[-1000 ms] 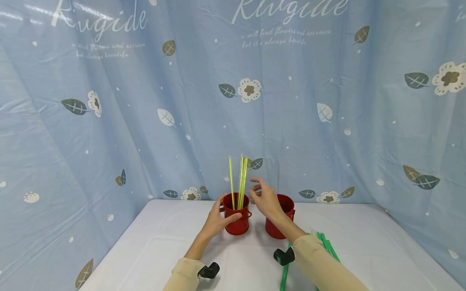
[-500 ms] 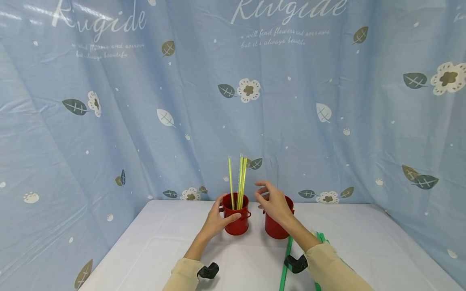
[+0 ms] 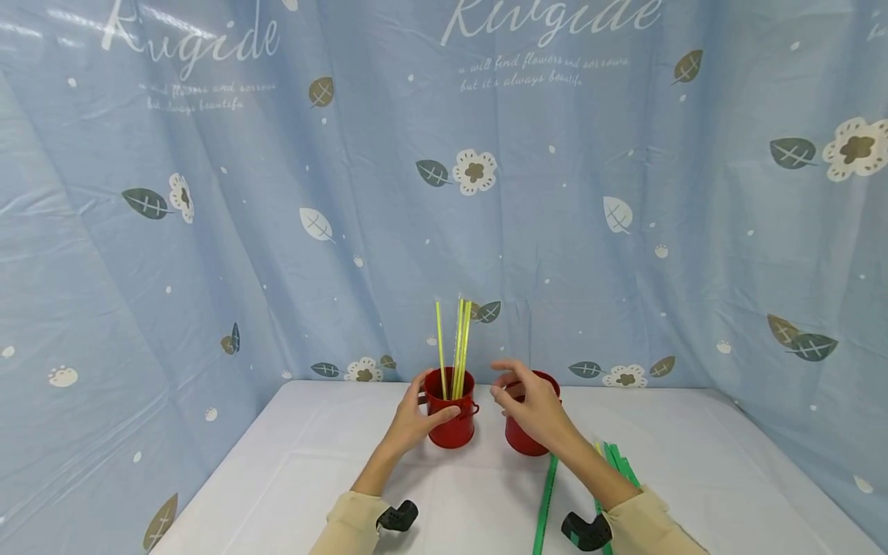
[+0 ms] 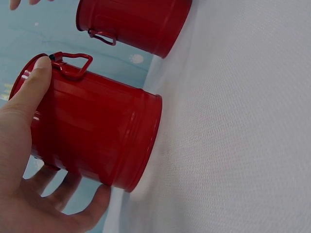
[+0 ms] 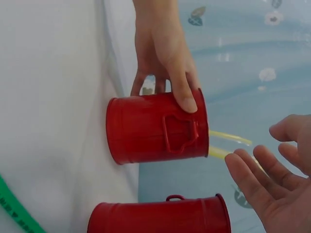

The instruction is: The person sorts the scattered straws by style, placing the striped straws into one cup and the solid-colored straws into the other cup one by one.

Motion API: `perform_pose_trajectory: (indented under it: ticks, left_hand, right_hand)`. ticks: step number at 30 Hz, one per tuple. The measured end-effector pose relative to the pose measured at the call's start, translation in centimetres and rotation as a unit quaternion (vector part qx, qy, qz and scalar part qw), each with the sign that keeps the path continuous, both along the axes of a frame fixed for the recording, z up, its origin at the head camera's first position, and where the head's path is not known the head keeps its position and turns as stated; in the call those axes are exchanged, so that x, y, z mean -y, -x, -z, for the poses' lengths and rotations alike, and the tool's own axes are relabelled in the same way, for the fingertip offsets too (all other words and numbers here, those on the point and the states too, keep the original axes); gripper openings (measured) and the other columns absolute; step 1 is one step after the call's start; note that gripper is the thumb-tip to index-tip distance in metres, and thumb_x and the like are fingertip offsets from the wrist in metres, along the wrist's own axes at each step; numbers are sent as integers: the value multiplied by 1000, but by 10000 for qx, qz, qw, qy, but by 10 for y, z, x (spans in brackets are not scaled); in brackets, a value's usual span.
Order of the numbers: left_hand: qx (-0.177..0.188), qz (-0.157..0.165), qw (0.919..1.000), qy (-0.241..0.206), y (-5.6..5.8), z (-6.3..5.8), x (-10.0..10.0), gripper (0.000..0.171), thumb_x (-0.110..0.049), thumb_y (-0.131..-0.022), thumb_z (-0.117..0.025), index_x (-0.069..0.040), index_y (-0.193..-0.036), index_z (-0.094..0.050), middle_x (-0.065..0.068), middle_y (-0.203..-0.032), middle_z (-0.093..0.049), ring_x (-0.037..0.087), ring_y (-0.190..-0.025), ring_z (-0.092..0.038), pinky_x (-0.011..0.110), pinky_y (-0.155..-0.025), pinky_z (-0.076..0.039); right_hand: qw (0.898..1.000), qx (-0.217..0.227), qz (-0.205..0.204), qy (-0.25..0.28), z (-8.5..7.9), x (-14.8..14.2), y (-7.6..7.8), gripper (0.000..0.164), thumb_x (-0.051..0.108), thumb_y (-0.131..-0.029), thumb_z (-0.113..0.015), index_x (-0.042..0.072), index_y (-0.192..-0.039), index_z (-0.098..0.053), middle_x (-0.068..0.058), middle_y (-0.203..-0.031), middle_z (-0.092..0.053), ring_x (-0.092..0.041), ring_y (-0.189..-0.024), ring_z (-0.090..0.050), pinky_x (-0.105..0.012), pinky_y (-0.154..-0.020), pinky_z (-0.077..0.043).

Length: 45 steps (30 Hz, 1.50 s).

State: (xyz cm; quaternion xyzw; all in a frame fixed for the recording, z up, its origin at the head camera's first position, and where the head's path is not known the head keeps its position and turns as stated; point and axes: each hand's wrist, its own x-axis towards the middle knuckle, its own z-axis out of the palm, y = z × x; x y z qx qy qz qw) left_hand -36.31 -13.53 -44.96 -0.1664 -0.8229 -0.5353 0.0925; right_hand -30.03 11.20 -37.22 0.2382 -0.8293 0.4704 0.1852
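Fingers (image 4: 92, 208) of the left hand (image 3: 412, 420) clamp the first red bucket (image 3: 451, 429), thumb across its near side, the others around its left side. It stands upright on the white worktop (image 3: 319, 462). Inside it, rising above the left fingertips and leaning slightly, are several slim yellow sticks (image 3: 465, 339). To their right, the right hand (image 3: 533, 405) hangs in the air, its thumb and fingers apart, curved, and holding nothing; the sticks are near its fingertips but not touching. Behind and below those fingers stands the second red bucket (image 3: 523, 439), with no stick showing above its rim. Nearer the wearer, below the right fingers, lies one long green strip (image 3: 546, 501); further right, partly hidden by the forearm, are more green strips (image 3: 620, 462) with a yellow sliver beside them.

The step in hand seems to be filling the left bucket with yellow sticks while steadying it. The next move likely calls for the right fingers to reach down and pinch another piece, the left fingers bracing the bucket.
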Motion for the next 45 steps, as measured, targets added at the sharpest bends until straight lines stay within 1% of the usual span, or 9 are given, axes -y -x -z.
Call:
perform_pose_trajectory:
  ticks: [5,19,22,27,30,32,36,40,45]
  left_hand:
    - [5,6,10000,32,0,0,1,89,-43,-81,-78,-20,-151,-30,8,-145,-46,34,-126,-50,50,-94,-54]
    - [-45,31,9999,-97,1,2,-1,86,-33,-83,-78,-18,-152,-29,10,-147,-45,35,-126,-49,54,-94,-53]
    - [-20,4,9999,-151,-5,-4,-4,85,-28,-83,-77,-14,-152,-29,14,-146,-45,38,-126,-49,56,-94,-52]
    - [6,74,9999,-136,-25,-25,-6,83,-22,-85,-76,-5,-151,-28,22,-145,-44,44,-126,-48,58,-95,-51]
    - [20,120,9999,-64,-31,-32,-5,83,-22,-85,-75,-3,-151,-28,23,-145,-44,44,-126,-48,57,-95,-51]
    - [24,101,9999,-56,-30,-29,-5,83,-23,-85,-75,-3,-151,-28,23,-145,-44,44,-126,-48,57,-95,-51]
    - [10,-3,10000,-89,-16,-15,-5,86,-25,-84,-76,-8,-152,-27,18,-147,-44,42,-127,-47,59,-95,-51]
    - [3,-17,10000,-66,-4,-3,-2,87,-30,-83,-77,-15,-153,-28,13,-148,-44,38,-127,-47,56,-94,-52]
    - [-11,45,9999,-90,0,0,0,88,-36,-81,-79,-17,-152,-30,11,-146,-46,36,-127,-49,54,-95,-52]
  right_hand:
    - [9999,-31,-82,64,1,-9,-6,37,14,-93,-67,18,-128,-57,-3,-97,-67,-24,-80,-70,-19,-67,-58]
    - [9999,-63,68,135,7,-31,-25,38,11,-91,-69,9,-127,-56,-3,-98,-65,-16,-78,-67,-21,-66,-58]
    - [9997,-102,44,203,9,-36,-26,38,12,-91,-69,10,-127,-56,-4,-97,-65,-13,-75,-66,-23,-65,-59]
    - [9992,-274,63,290,12,-43,-30,39,10,-90,-70,10,-126,-57,-5,-96,-65,-12,-71,-65,-25,-62,-59]
    - [9992,-274,109,271,12,-47,-32,38,8,-91,-68,10,-127,-57,-5,-97,-65,-14,-75,-67,-23,-62,-59]
    - [9992,-254,150,268,12,-51,-32,36,8,-92,-67,10,-127,-57,-6,-98,-65,-17,-78,-68,-22,-63,-59]
    - [9990,-259,203,301,10,-59,-34,33,12,-94,-65,10,-126,-58,-7,-100,-65,-22,-82,-70,-23,-63,-59]
    - [9991,-240,246,257,9,-65,-36,33,15,-94,-66,10,-125,-58,-6,-101,-65,-16,-80,-70,-26,-63,-60]
    - [9990,-222,322,197,7,-73,-37,32,15,-95,-65,10,-126,-57,-8,-101,-66,-11,-79,-70,-29,-63,-61]
